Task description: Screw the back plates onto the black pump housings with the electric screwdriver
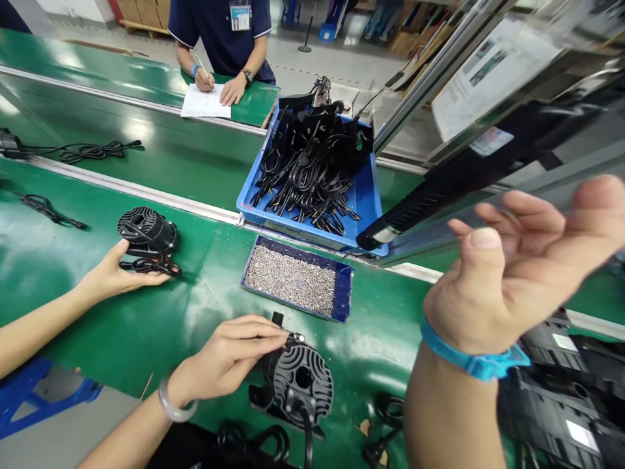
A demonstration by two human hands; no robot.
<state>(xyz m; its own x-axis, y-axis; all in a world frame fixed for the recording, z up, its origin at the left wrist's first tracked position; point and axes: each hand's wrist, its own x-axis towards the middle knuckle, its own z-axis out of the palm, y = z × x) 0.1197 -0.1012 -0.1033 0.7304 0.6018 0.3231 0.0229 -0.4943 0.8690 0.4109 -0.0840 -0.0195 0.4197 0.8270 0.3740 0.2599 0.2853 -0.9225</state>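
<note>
My left hand (229, 358), wearing a pale bangle, has its fingertips pinched together at the upper edge of a round black housing (303, 381). That housing has wavy grooves, a mounting bracket and a cable. Beside the fingertips shows a small silvery screw head; what the fingers pinch is hidden. My right hand (517, 260), with a blue wristband (473, 355), is raised close to the camera, palm upward and fingers apart, holding nothing visible. Just beyond the housing is a dark blue tray (349, 293) of small metal screws (293, 280).
A co-worker's hand (117, 273) holds a similar round black device (149, 231) at left. A blue bin (368, 189) contains black cables. A black ribbed tube (420, 208) slants in front of a metal frame. Opposite, a person (219, 39) writes on paper (205, 103). Black housings (556, 371) crowd the right.
</note>
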